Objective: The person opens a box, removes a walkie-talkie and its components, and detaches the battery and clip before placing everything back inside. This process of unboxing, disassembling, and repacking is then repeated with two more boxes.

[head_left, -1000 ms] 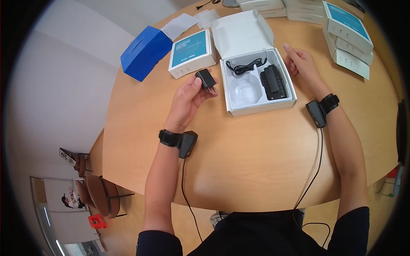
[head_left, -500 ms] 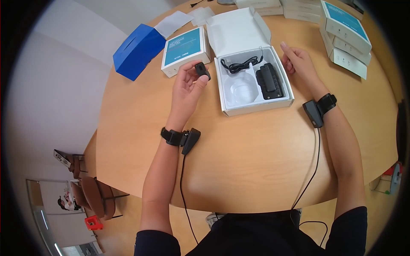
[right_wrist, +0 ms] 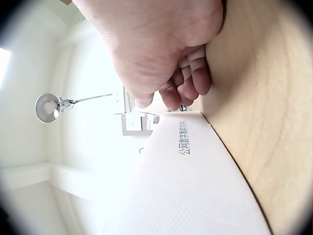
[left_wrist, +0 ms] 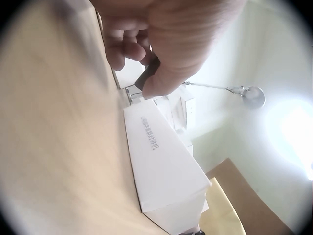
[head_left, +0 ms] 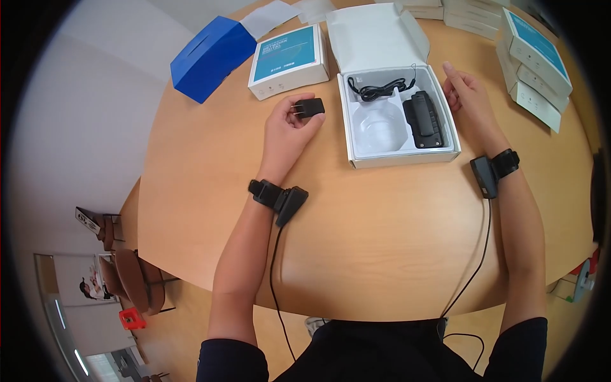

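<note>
In the head view my left hand (head_left: 287, 137) pinches a black plug-in charger (head_left: 311, 107) between thumb and fingers, its metal prongs pointing left. The charger is a dark edge under the thumb in the left wrist view. Right of that hand stands an open white box (head_left: 407, 159) with its lid folded back. Inside its white tray lie a coiled black cable (head_left: 382, 89) and a black device with a belt clip (head_left: 424, 120); the tray's round hollow holds nothing. My right hand (head_left: 472, 102) rests on the table by the box's right side, fingers loosely curled, holding nothing.
A white box with a teal top (head_left: 289, 60) and a blue box (head_left: 213, 57) stand at the back left. Stacked boxes (head_left: 538, 70) are at the right. White sheets (head_left: 270, 18) lie behind the blue box. A cable trails from each wrist camera.
My left hand has turned the charger over: its prongs pointed down at first, were out of sight, and now point left. The right hand stays by the box. The head view has shifted slightly.
</note>
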Demonstrator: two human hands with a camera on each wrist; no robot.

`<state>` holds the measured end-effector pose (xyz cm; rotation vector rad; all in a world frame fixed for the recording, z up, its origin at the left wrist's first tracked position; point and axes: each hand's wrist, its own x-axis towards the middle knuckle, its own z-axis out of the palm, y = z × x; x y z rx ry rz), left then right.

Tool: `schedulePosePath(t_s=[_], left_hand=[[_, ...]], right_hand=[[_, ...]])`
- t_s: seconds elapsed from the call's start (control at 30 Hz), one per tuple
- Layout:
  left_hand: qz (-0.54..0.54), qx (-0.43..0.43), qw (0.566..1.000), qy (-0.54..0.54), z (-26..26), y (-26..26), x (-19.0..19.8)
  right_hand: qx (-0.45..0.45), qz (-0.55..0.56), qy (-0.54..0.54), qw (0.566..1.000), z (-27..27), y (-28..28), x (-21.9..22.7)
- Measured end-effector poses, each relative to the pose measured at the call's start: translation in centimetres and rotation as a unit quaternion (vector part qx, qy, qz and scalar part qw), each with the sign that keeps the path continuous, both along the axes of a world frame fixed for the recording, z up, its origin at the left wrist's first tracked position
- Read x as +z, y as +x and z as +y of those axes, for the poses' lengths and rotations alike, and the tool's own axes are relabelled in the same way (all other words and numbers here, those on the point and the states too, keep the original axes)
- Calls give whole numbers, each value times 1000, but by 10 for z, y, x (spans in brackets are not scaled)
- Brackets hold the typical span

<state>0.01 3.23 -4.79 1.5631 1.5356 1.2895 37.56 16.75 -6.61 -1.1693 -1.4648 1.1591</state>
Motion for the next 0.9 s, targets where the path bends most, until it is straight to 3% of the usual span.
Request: schedulePosePath(t_s=[0.17, 0.27, 0.37, 0.47, 0.57, 0.67, 0.77, 0.9], left_hand=[[54, 18, 998, 1, -2, 5, 5], [160, 43, 986, -31, -11, 12, 19], [195, 30, 980, 11, -6, 6, 8], [352, 32, 935, -39, -7, 7, 15], [343, 40, 939, -13, -10, 10, 13], [185, 17, 982, -45, -8, 6, 9], [-30, -4, 1000, -4, -8, 15, 16], [11, -46, 999, -1, -13, 32, 44]], right_hand=[[7, 21, -16, 1000, -2, -1, 2], [9, 12, -9, 1000, -3, -1, 3], [2, 14, -11, 1000, -4, -4, 3], [5, 21, -14, 1000, -8, -3, 6], [22, 40, -13, 999, -8, -3, 7], [13, -14, 2, 1000, -6, -1, 8], [15, -8, 10, 1000, -1, 1, 3], [10, -19, 16, 1000, 2, 2, -1]])
